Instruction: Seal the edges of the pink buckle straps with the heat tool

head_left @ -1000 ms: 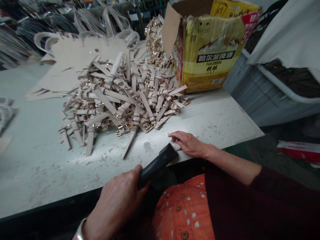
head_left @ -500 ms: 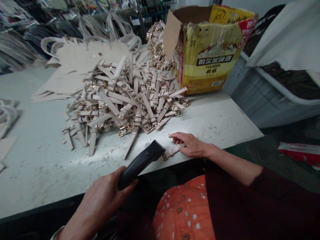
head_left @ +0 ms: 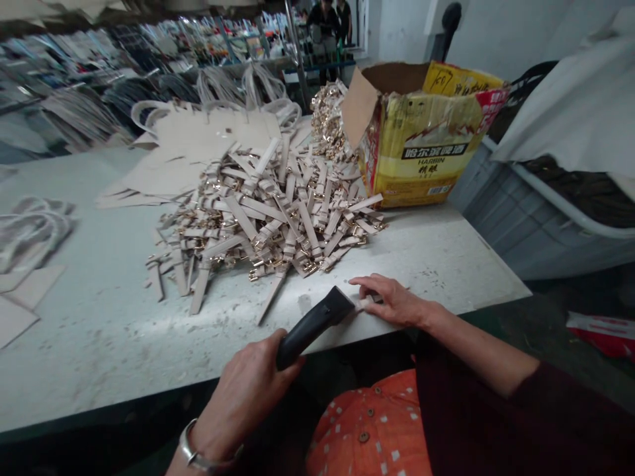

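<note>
A black tool (head_left: 315,327) is held close to a light strap (head_left: 366,303)

At far left, looped handles (head_left: 37,228) and flat pieces (head_left: 34,287) are laid on the surface (head_left: 114,337); farther back, pale panels (head_left: 198,142) are spread. The black tool is gripped by the left hand (head_left: 251,377), fingers wrapped around it; whether the strap is touched by its tip cannot be told. Beyond, buckled straps (head_left: 278,211) are heaped. The light strap, near the front edge, is partly covered by the right hand (head_left: 391,301), pinched between thumb and curled fingers, forefinger outstretched. Behind, a yellow box (head_left: 426,155) is placed beside the heap.
</note>
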Demonstrator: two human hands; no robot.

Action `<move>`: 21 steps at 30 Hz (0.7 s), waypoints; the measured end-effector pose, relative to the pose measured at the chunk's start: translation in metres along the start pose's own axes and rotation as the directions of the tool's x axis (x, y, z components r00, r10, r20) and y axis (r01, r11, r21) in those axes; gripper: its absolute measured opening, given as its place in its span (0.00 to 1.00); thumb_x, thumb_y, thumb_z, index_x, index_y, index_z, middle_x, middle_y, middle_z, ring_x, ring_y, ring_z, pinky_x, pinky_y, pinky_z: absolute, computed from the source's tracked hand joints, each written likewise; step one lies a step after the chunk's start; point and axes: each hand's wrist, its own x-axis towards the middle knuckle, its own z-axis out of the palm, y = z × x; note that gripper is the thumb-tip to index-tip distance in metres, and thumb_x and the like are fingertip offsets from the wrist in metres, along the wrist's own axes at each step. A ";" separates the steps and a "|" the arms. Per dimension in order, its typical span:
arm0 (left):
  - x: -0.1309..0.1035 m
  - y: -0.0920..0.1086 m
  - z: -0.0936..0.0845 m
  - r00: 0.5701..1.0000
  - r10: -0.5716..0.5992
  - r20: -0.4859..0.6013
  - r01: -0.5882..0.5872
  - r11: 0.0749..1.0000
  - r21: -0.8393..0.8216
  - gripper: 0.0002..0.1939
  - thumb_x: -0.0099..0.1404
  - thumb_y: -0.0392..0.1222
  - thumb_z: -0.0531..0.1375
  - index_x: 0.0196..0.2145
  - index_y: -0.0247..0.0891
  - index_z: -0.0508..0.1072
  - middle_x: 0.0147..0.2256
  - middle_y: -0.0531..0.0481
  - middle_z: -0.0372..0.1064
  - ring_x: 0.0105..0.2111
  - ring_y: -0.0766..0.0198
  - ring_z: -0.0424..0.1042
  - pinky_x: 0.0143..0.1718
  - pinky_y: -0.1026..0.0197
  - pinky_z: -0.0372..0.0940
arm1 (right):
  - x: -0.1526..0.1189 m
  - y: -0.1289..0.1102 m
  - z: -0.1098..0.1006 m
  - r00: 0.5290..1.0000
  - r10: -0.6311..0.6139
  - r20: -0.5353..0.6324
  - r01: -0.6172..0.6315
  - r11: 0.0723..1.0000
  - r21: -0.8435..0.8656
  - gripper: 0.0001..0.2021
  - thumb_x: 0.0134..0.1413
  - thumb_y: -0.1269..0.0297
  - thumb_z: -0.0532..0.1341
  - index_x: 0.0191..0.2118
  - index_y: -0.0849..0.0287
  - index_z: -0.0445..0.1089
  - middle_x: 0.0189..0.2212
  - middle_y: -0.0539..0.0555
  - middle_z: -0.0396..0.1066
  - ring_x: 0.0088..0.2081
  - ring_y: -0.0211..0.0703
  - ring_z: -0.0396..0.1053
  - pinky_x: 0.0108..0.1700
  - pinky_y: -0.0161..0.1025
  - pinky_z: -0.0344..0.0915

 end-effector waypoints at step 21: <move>-0.031 -0.044 0.011 0.987 -0.162 0.003 0.161 0.981 -0.109 0.14 0.60 0.54 0.51 0.35 0.43 0.69 0.28 0.53 0.73 0.29 0.61 0.72 0.28 0.65 0.55 | 0.107 0.030 -0.002 0.986 -0.063 0.155 0.133 0.854 -0.502 0.12 0.50 0.75 0.59 0.41 0.60 0.70 0.39 0.57 0.68 0.43 0.47 0.62 0.45 0.42 0.60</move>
